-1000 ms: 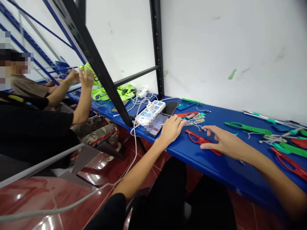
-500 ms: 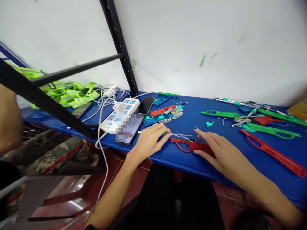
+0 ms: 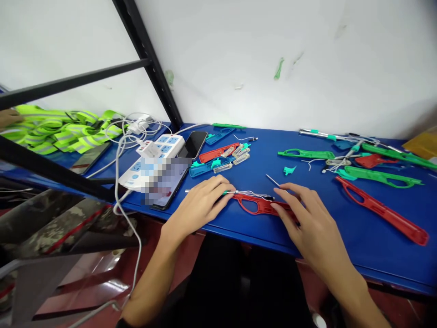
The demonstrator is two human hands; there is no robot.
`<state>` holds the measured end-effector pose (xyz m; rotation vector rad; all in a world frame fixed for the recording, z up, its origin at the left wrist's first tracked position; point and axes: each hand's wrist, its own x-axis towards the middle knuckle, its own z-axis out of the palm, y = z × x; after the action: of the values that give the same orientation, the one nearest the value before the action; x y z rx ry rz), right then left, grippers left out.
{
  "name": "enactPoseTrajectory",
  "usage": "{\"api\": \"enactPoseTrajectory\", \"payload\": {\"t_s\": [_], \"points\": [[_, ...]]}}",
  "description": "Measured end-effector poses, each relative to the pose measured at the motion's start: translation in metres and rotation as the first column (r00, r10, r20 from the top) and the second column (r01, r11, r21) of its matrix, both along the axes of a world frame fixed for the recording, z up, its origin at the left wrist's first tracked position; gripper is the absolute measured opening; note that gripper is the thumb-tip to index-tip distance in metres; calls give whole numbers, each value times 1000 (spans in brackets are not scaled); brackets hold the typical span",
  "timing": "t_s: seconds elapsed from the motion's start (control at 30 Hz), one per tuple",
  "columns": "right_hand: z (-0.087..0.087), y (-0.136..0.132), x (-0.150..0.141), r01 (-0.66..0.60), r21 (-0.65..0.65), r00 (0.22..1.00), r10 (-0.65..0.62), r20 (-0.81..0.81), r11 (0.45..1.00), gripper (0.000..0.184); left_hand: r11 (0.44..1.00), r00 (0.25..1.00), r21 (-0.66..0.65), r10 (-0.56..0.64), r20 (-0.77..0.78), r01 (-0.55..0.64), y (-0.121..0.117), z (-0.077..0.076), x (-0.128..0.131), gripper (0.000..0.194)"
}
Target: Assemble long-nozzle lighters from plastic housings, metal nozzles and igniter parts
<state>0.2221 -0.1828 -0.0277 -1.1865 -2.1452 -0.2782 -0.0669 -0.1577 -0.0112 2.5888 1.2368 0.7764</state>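
Note:
My left hand rests on the blue tabletop, its fingertips pinching a thin white wire with a small green end. The wire runs along a red plastic handle with an oval slot. My right hand sits at the handle's far end, thumb and fingers around it, and hides that end. To the right lies a longer matching red handle.
A white power strip and several cables lie left of my hands, beside a black phone. Green plastic handles and small parts lie about the table. Yellow-green reflective vests and a co-worker's hand are at far left, behind a black shelf post.
The view has swung right, away from the co-worker. The red handle has turned to lie more level, and my hands have closed in on it, with the wire now along it.

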Motion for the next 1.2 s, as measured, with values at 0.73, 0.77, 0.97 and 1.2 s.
{"api": "enactPoseTrajectory", "payload": {"t_s": [0.73, 0.77, 0.97, 1.2], "points": [[-1, 3, -1, -25, -85, 999, 27, 28, 996, 25, 993, 999, 111, -42, 10, 40, 6, -9, -3, 29], [-1, 2, -1, -28, -62, 999, 30, 25, 998, 26, 993, 999, 112, -35, 8, 34, 6, -10, -3, 28], [3, -2, 3, -164, -103, 984, 156, -83, 981, 25, 996, 999, 82, -48, 21, 46, 5, -10, -4, 29], [8, -6, 5, -240, -228, 960, 196, -201, 944, 24, 994, 992, -11, -106, 61, 107, 9, -10, -10, 25]]}}
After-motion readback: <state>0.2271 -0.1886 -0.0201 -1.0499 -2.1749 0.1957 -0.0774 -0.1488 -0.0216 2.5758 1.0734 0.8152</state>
